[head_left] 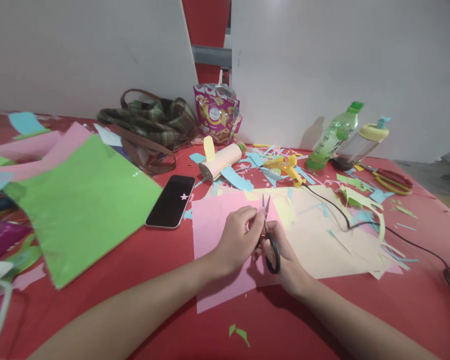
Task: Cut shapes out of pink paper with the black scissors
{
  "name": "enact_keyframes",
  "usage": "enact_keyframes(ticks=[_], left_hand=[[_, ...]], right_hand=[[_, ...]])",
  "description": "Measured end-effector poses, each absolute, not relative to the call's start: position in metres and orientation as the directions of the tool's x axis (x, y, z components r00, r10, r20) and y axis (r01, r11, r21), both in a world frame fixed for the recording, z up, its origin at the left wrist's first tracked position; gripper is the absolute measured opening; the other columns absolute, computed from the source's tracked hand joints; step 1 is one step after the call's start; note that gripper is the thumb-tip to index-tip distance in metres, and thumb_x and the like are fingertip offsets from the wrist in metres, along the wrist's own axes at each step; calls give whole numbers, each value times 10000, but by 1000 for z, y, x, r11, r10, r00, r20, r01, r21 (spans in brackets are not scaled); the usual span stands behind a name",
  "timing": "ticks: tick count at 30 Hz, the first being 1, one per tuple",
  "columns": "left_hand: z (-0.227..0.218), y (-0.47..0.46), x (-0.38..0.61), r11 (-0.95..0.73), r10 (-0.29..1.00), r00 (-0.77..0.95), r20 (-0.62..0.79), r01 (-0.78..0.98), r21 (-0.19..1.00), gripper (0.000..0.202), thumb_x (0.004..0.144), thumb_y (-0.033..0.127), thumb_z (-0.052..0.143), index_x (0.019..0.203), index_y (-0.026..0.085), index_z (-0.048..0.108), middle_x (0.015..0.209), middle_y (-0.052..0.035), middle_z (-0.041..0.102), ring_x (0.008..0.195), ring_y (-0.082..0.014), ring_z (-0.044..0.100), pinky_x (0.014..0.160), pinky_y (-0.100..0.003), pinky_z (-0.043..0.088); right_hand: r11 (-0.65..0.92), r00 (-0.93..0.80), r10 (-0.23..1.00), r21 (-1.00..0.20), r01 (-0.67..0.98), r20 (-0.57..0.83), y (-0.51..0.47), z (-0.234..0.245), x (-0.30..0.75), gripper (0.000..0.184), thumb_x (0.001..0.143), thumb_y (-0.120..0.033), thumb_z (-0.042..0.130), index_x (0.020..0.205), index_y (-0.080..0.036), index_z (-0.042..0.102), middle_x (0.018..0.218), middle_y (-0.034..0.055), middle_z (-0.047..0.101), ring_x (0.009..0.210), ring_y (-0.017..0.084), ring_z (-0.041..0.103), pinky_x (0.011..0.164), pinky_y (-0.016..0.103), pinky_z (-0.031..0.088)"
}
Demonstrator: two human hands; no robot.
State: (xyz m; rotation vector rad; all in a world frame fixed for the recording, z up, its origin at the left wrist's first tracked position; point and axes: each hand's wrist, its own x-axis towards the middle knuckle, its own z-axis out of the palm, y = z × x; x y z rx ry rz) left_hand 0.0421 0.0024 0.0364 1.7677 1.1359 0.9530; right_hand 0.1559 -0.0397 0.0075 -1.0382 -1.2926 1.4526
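Black-handled scissors [273, 255] are in my right hand [285, 260], their blades pointing up and slightly parted. My left hand [238, 237] is closed in a pinch on a small pink paper piece [261, 211], held right beside the blades. Under both hands lies a pink paper sheet [213, 250], partly overlapping a cream paper sheet [315, 250]. A small pink star [184, 197] rests on a dark phone [170, 202] to the left. Beyond the hands sits a pale paper tube [223, 161] with blue and yellow paper flaps.
Green sheets [86, 200] lie at left near a plaid bag [153, 120]. A yellow glue gun [287, 167] trails a black cord. A green bottle [335, 137], a clear jar [362, 142] and pliers [392, 180] are at right. A snack bag [217, 112] stands at the back among paper scraps.
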Motion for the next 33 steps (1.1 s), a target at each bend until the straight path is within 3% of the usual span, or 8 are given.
enact_keyframes(ticks=[6, 14, 22, 27, 33], left_hand=[[35, 2, 42, -284, 927, 333, 172, 323, 903, 325, 820, 305, 315, 532, 163, 365, 535, 33, 375, 508, -80, 383, 505, -206, 317], [34, 2, 42, -275, 929, 333, 164, 322, 906, 329, 829, 310, 299, 537, 165, 346, 537, 35, 359, 509, -80, 373, 506, -207, 315], [33, 2, 42, -169, 941, 329, 81, 247, 954, 336, 820, 348, 305, 537, 168, 319, 484, 51, 330, 440, -69, 372, 454, -196, 314], [35, 4, 41, -137, 953, 290, 87, 158, 978, 322, 803, 325, 353, 531, 166, 288, 494, 56, 298, 444, -58, 338, 433, -178, 294], [37, 10, 38, -86, 912, 408, 29, 122, 989, 291, 786, 244, 339, 509, 156, 318, 490, 56, 297, 445, -53, 306, 430, -175, 285]], right_hand=[[-59, -262, 965, -990, -131, -23, -40, 10, 155, 234, 787, -449, 389, 838, -226, 341, 717, -18, 403, 592, 110, 445, 507, 249, 391], [-68, -257, 966, -988, -139, -30, -39, 6, 156, 206, 797, -419, 398, 829, -223, 344, 689, -30, 408, 565, 95, 435, 509, 240, 389], [-42, -207, 978, -997, -62, -28, -39, 11, 154, 191, 789, -404, 417, 787, -226, 349, 605, -56, 404, 457, 75, 399, 418, 206, 351], [-55, -175, 984, -982, -180, -23, -36, 4, 153, 166, 787, -375, 435, 788, -239, 341, 616, -46, 474, 547, 110, 494, 514, 251, 401], [43, 34, 999, -924, -380, 33, -24, 8, 157, 167, 722, -271, 546, 729, -236, 383, 729, -43, 483, 664, 108, 524, 666, 285, 410]])
